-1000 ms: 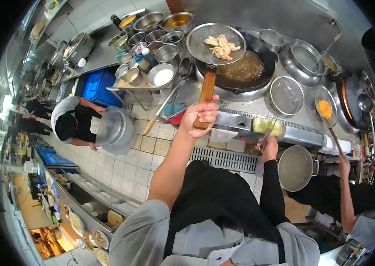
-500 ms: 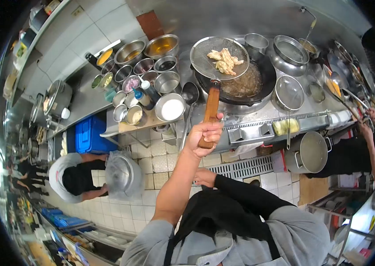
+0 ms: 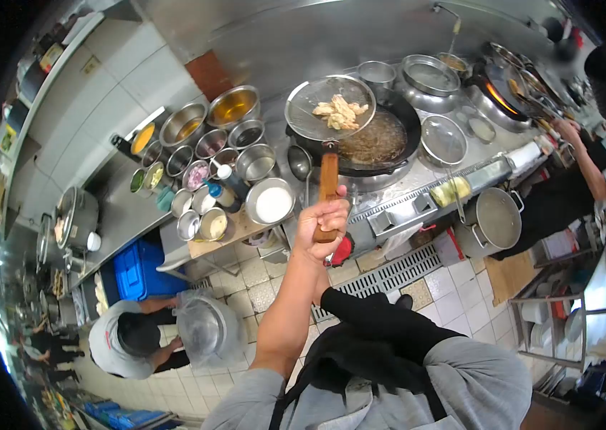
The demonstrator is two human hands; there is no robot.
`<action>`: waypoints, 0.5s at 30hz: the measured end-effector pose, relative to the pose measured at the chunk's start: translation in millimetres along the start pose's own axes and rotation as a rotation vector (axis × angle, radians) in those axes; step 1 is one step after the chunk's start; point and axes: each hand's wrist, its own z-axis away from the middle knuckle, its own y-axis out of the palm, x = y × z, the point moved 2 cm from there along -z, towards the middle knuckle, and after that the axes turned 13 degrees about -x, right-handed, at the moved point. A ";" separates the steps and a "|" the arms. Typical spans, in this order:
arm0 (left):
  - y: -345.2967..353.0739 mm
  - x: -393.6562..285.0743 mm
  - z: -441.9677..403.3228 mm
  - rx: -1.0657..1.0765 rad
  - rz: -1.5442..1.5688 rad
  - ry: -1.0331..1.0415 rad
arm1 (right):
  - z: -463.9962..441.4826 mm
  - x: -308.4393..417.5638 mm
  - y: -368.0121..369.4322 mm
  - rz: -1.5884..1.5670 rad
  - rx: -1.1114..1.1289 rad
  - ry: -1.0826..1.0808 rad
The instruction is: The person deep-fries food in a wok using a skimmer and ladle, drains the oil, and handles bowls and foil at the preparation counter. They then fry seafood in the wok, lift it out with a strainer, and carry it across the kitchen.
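My left hand (image 3: pixel 323 222) is closed round the wooden handle (image 3: pixel 328 179) of a round wire-mesh strainer (image 3: pixel 303 111). Several pale, battered-looking fried pieces (image 3: pixel 341 113) lie in its mesh. The strainer is held over the back left of a black wok (image 3: pixel 412 136) of bubbling oil (image 3: pixel 378 143). My right arm, in a black sleeve, crosses in front of my body. Only a little of my right hand (image 3: pixel 322 281) shows behind my left forearm; its fingers are hidden. A red round object (image 3: pixel 344 249) shows beside my left wrist, its kind unclear.
Left of the wok stand several metal bowls, one with white powder (image 3: pixel 273 206), and squeeze bottles (image 3: pixel 225 197). A ladle (image 3: pixel 299 163) lies beside the wok. An empty strainer (image 3: pixel 443 140) and a large pot (image 3: pixel 498 217) are to the right. Co-workers stand at left (image 3: pixel 124 340) and right (image 3: pixel 604 161).
The view has shifted and turned slightly. My right hand has moved up behind my left forearm, and the red object now shows. Flame appears under a pan near the right co-worker.
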 end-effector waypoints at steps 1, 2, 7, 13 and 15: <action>4.6 -0.2 0.3 0.018 -0.007 -0.005 | -1.1 -2.8 -4.7 0.104 -0.017 -0.068; 8.7 -0.2 0.5 0.044 -0.013 -0.010 | -4.0 -0.2 -10.4 0.209 -0.039 -0.133; 49.8 15.9 6.6 0.087 0.025 -0.014 | -19.1 83.2 -82.4 -0.151 0.136 0.792; 81.7 11.8 -33.8 0.037 0.059 -0.017 | 4.8 164.3 -211.2 -0.606 0.251 1.157; 77.4 14.5 -43.5 0.036 0.042 -0.027 | 24.1 176.7 -251.5 -0.567 0.193 1.189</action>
